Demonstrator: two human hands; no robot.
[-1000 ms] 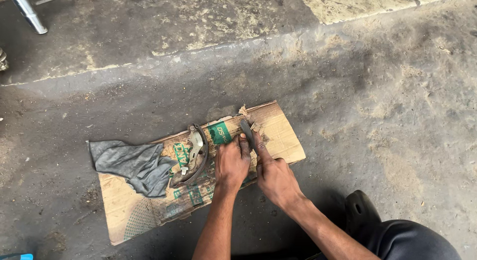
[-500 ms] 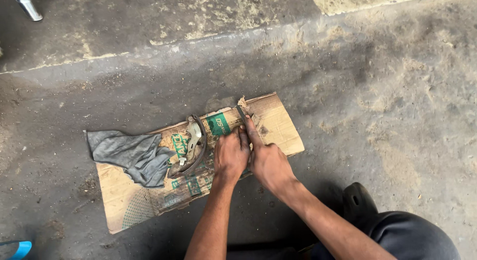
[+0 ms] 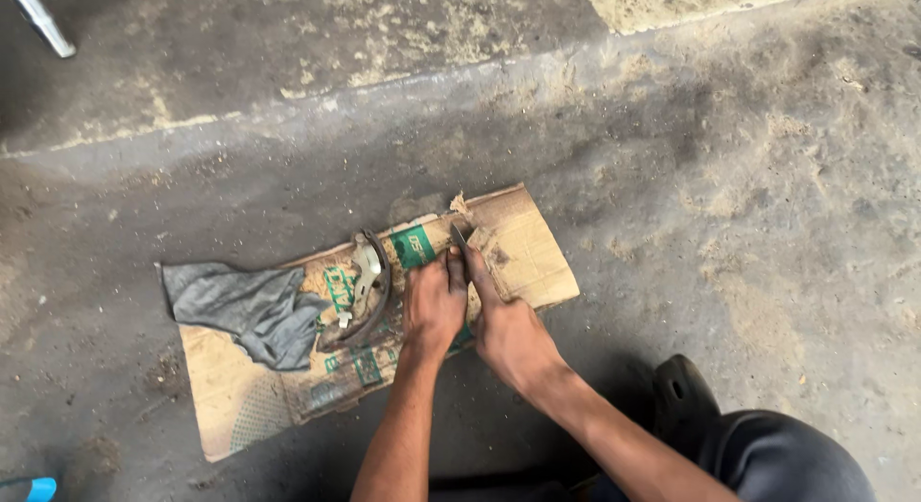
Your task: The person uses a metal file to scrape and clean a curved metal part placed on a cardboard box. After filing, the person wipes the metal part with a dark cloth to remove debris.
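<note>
Hands: two, both mine, side by side over the cardboard and touching each other.
Left hand [image 3: 434, 308]: palm down on the cardboard; its fingers [image 3: 451, 270] are pressed together and bear on the lower end of the blade.
Right hand [image 3: 508, 331]: just right of the left one; its fingers are curled in against the blade. I cannot tell how firmly they close on it, since the left hand hides the contact.
Blade [image 3: 460, 238]: one, thin, dark metal, tip sticking out past my fingertips, pointing away from me, tilted slightly left. It sits at the middle of the cardboard, near the far edge.
Cardboard [image 3: 537, 262]: one flattened sheet, torn at the far edge, lying on the floor and bearing everything else listed.
Brake shoe [image 3: 366, 291]: one curved metal piece, lying flat on the cardboard just left of my left hand, apart from it.
Rag [image 3: 245, 305]: one, grey, crumpled, half on the left end of the cardboard, half on the floor, its edge near the brake shoe.
Floor [image 3: 729, 195]: bare concrete, dusty and stained.
Containers: the flattened cardboard is open, holding nothing inside.
Shoe [image 3: 683, 394]: one, black, on the floor right of my right forearm.
</note>
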